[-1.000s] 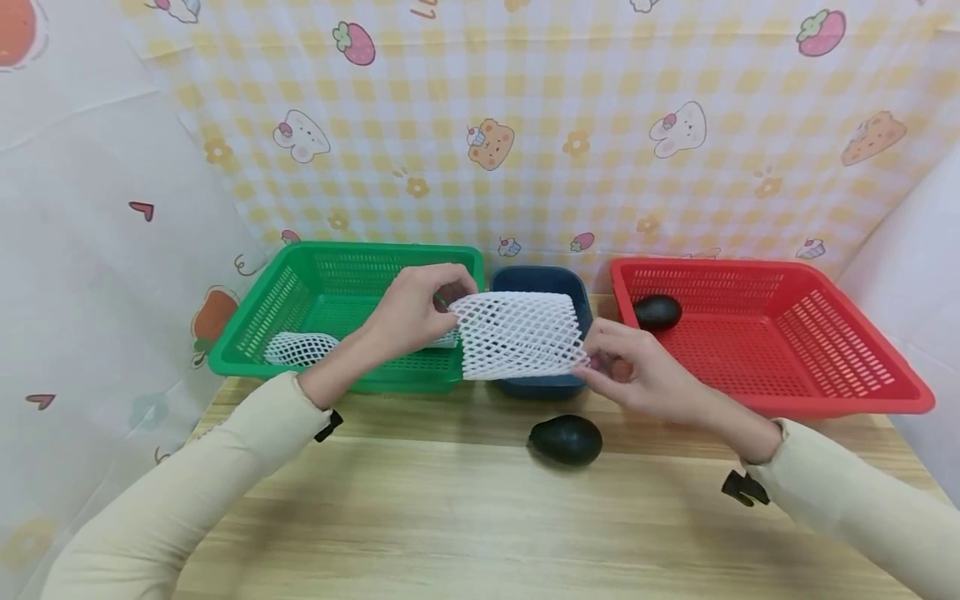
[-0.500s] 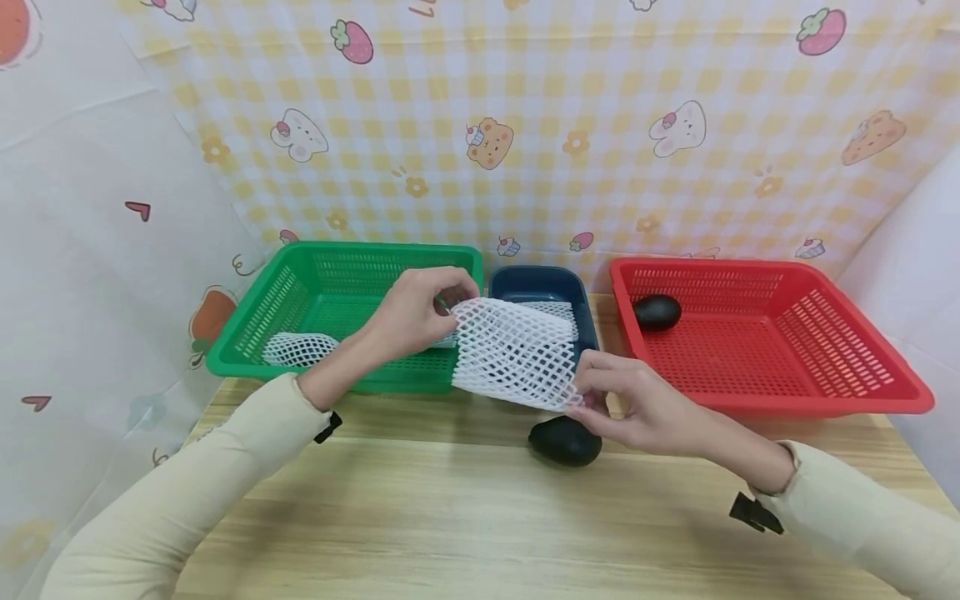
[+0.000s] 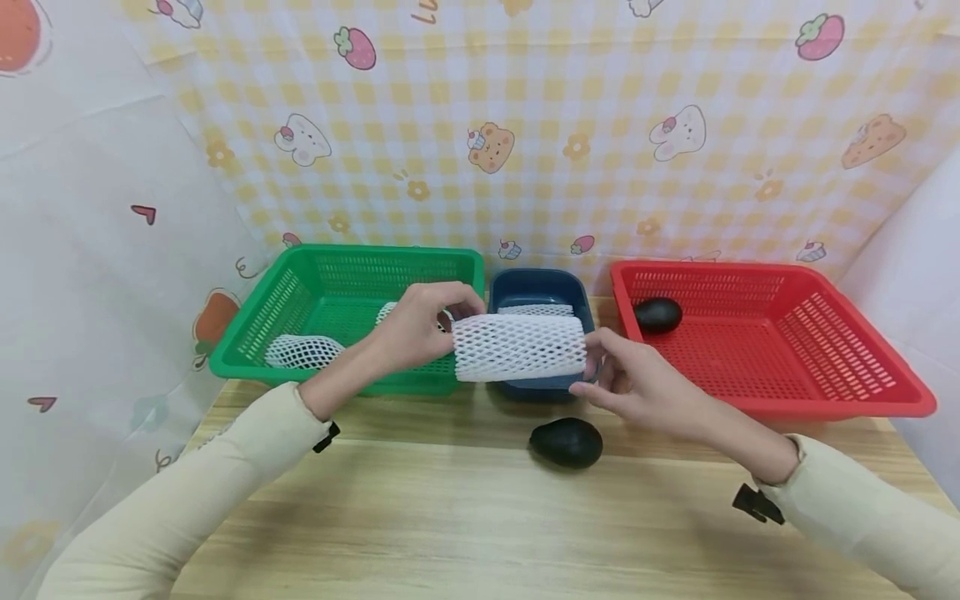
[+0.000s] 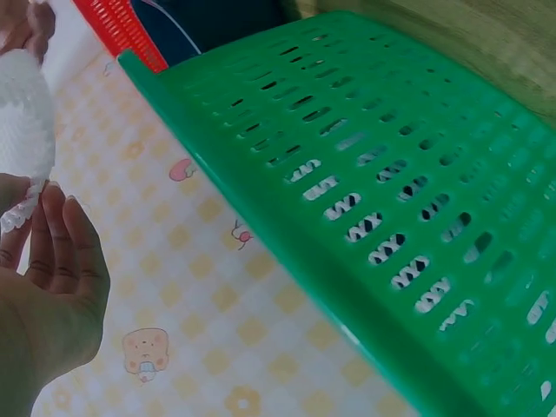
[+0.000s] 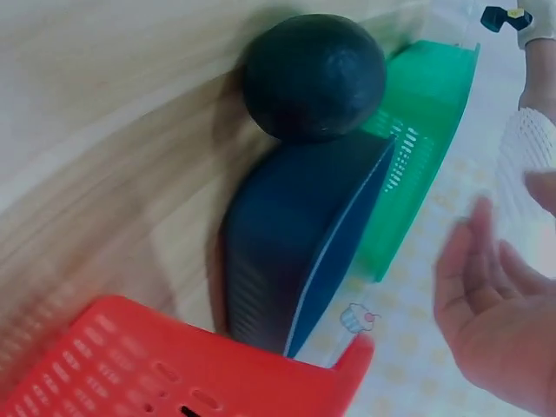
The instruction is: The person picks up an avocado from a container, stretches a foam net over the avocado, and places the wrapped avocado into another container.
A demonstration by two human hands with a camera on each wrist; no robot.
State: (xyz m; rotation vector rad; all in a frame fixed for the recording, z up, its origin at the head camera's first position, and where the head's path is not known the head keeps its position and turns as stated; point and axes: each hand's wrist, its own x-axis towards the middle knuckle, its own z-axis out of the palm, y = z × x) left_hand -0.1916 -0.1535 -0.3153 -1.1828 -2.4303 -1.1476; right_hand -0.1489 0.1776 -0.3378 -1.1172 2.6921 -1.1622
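My left hand [image 3: 420, 327] pinches the left end of a white foam net sleeve [image 3: 519, 348], held level in front of the blue bin. In the left wrist view, thumb and fingers meet on the sleeve's edge. My right hand [image 3: 643, 382] is at the sleeve's other end, its thumb and fingers spread apart; in the right wrist view its fingers [image 5: 478, 278] look loose. Below the sleeve, a dark avocado [image 3: 566, 442] lies on the wooden table. It also shows beside the bin in the right wrist view.
A green basket [image 3: 360, 251] with white foam nets [image 3: 303, 352] stands at the left. The dark blue bin [image 3: 534, 277] in the middle holds another foam net [image 3: 537, 310]. At the right, a red basket [image 3: 750, 367] contains a second avocado [image 3: 657, 315]. A patterned cloth [image 3: 570, 183] hangs behind.
My right hand drew the sleeve's right end down over the avocado, then rose again and loosened from it. The sleeve is level again and looks narrower. The avocado has stayed put.
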